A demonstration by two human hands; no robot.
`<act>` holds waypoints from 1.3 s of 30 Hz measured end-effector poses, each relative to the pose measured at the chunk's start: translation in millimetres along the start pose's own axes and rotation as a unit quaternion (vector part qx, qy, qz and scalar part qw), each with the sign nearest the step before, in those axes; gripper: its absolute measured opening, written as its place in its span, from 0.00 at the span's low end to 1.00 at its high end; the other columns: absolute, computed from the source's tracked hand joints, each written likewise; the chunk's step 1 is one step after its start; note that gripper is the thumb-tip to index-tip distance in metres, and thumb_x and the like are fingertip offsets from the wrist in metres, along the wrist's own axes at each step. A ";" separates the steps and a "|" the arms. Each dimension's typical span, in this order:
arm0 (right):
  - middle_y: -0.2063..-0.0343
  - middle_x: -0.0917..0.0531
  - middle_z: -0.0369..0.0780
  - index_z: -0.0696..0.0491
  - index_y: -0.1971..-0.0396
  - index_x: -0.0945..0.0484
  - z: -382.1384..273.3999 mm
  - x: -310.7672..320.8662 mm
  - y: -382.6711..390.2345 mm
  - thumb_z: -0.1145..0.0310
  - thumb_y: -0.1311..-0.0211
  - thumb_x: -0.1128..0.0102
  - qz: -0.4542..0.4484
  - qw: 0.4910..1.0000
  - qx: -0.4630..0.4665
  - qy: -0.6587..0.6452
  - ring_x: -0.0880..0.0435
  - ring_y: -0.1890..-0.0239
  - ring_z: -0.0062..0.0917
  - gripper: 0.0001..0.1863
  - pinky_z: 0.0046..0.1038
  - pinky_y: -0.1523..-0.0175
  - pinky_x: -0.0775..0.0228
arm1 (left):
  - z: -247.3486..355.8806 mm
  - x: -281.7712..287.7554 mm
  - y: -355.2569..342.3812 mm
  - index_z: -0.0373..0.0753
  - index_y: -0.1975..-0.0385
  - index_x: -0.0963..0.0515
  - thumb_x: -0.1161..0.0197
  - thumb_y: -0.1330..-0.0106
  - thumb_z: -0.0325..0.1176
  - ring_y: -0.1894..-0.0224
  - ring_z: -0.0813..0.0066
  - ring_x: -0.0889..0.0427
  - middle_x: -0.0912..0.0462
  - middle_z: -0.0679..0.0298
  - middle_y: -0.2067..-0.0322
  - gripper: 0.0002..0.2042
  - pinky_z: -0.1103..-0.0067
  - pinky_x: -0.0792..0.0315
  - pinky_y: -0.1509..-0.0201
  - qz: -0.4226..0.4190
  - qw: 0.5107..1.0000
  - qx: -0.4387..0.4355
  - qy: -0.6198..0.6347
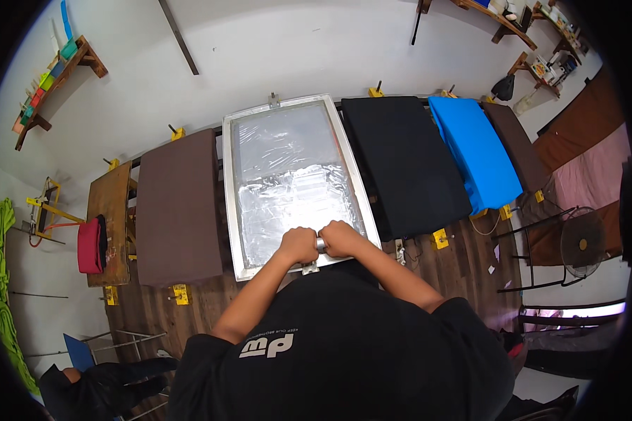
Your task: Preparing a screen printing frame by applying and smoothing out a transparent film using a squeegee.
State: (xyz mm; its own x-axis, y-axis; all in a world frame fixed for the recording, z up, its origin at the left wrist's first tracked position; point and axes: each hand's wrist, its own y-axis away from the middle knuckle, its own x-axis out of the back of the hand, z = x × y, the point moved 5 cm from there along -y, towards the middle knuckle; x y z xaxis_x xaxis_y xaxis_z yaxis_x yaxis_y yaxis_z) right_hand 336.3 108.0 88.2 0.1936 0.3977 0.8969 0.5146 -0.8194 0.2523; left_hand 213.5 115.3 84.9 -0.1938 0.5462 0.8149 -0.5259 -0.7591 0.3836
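Both my fists meet over the near end of a screen printing frame [230, 210]. Its metal rim is pale and its panel [281, 147] looks grey, with a shiny, wrinkled film-like area across the nearer half. My left hand [300, 245] and my right hand [340, 238] are closed side by side around a silvery rounded bar [321, 244]. Only a short piece of that bar shows between the fists, so its full shape is hidden. A small metal clamp [310, 268] sits at the frame's near edge, just below my hands.
Left of the frame lies a brown covered board [179, 210], then a bare wooden board [107, 231] with a red pad [91, 245]. Black [404, 165], blue [476, 154] and brown [518, 147] boards line the right. A fan [583, 244] stands far right; another person [98, 389] is lower left.
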 end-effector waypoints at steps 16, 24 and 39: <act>0.74 0.14 0.48 0.55 0.76 0.15 7.9 8.5 -28.8 0.65 0.65 0.27 0.103 0.992 0.028 0.066 0.13 0.69 0.43 0.13 0.40 0.60 0.19 | 3.9 17.3 -12.7 0.34 0.73 0.16 0.28 0.53 0.45 0.66 0.50 0.13 0.14 0.47 0.69 0.18 0.61 0.18 0.60 0.174 0.984 0.009 -0.032; 0.70 0.14 0.53 0.58 0.72 0.14 1.4 18.0 -11.2 0.70 0.58 0.33 -0.068 0.998 -0.009 0.012 0.13 0.63 0.46 0.11 0.41 0.54 0.20 | 9.6 17.3 -3.7 0.36 0.70 0.14 0.32 0.51 0.38 0.63 0.49 0.12 0.13 0.47 0.68 0.13 0.62 0.18 0.55 0.029 0.999 0.028 -0.011; 0.72 0.14 0.51 0.57 0.75 0.14 -0.5 7.0 -0.6 0.69 0.59 0.34 -0.017 0.999 0.019 0.037 0.13 0.66 0.45 0.10 0.41 0.56 0.20 | 12.8 6.7 -4.3 0.37 0.74 0.15 0.34 0.53 0.36 0.66 0.50 0.13 0.14 0.48 0.72 0.10 0.62 0.18 0.57 0.073 0.996 -0.008 -0.042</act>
State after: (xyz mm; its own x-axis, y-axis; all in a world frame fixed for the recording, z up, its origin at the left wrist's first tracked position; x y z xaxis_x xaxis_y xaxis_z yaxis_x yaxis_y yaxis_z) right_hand 337.0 111.1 94.5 0.1138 0.3920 0.9129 0.5507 -0.7897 0.2705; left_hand 225.0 117.7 94.3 -0.1997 0.3974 0.8956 -0.5097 -0.8228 0.2515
